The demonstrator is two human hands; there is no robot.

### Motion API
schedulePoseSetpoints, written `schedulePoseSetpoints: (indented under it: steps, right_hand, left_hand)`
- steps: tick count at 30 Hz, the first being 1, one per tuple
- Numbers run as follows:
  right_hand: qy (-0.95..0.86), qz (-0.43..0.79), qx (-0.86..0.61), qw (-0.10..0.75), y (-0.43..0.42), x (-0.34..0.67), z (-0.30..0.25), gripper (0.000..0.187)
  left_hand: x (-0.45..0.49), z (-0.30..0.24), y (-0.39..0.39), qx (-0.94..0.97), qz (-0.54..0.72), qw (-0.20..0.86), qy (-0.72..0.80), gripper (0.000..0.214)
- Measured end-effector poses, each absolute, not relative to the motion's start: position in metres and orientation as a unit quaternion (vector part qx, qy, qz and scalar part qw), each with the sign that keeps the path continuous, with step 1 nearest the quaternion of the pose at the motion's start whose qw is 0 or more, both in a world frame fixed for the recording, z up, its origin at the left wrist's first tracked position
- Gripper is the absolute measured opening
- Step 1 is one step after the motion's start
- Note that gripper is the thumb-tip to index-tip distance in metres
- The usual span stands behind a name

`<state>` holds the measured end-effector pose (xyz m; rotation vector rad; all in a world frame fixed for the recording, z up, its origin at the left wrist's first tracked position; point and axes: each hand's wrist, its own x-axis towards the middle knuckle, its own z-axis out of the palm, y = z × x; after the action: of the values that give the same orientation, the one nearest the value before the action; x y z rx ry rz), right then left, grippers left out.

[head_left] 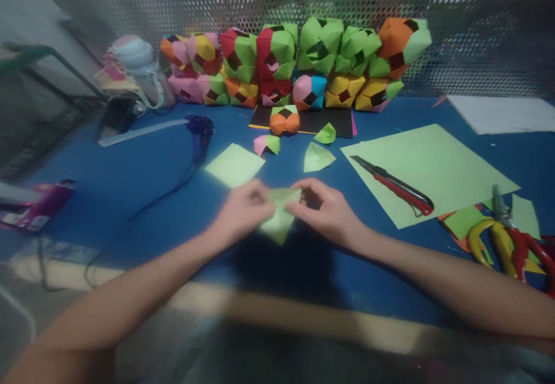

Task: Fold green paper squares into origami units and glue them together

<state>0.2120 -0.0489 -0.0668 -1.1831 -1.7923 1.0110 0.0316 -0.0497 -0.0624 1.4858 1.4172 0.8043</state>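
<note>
A pale green piece of folded paper is held above the blue table, its pointed end toward me. My left hand pinches its left side, and my right hand grips the right side between thumb and fingers. Just beyond my left hand lies a square of light green paper. Past my right hand rest a pale green folded piece and a smaller bright green one. A pink and green folded piece sits between them and the square.
Stacked folded-paper balls line the back mesh. To the right, a utility knife lies on a large green sheet, near scissors. At left are a blue glue gun, its cord and a bottle.
</note>
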Motion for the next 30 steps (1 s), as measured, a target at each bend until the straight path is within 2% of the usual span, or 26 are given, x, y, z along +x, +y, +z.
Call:
schedulePoseSetpoints:
  steps: [5, 11, 16, 21, 27, 30]
  right_hand:
    - [-0.698, 0.369, -0.463, 0.402, -0.049, 0.21, -0.075, 0.004]
    - [-0.726, 0.304, -0.437, 0.435, -0.047, 0.21, -0.083, 0.009]
    - [-0.785, 0.199, -0.338, 0.479, -0.044, 0.21, -0.093, 0.017]
    - [-0.828, 0.128, -0.284, 0.467, -0.044, 0.212, -0.095, 0.02]
    - [-0.833, 0.17, -0.276, 0.449, -0.045, 0.214, -0.093, 0.01]
    - [-0.802, 0.215, -0.328, 0.45, -0.045, 0.212, -0.092, 0.006]
  left_hand:
    - [0.035, -0.064, -0.05, 0.569, 0.347, 0.479, 0.571, 0.012]
    - [0.038, -0.071, -0.053, 0.564, 0.351, 0.485, 0.568, 0.014]
    - [0.038, -0.074, -0.052, 0.554, 0.35, 0.498, 0.568, 0.015]
    - [0.038, -0.073, -0.051, 0.537, 0.356, 0.504, 0.575, 0.015]
    - [0.036, -0.075, -0.051, 0.546, 0.359, 0.503, 0.566, 0.014]
    - [0.035, -0.075, -0.051, 0.554, 0.357, 0.511, 0.552, 0.015]
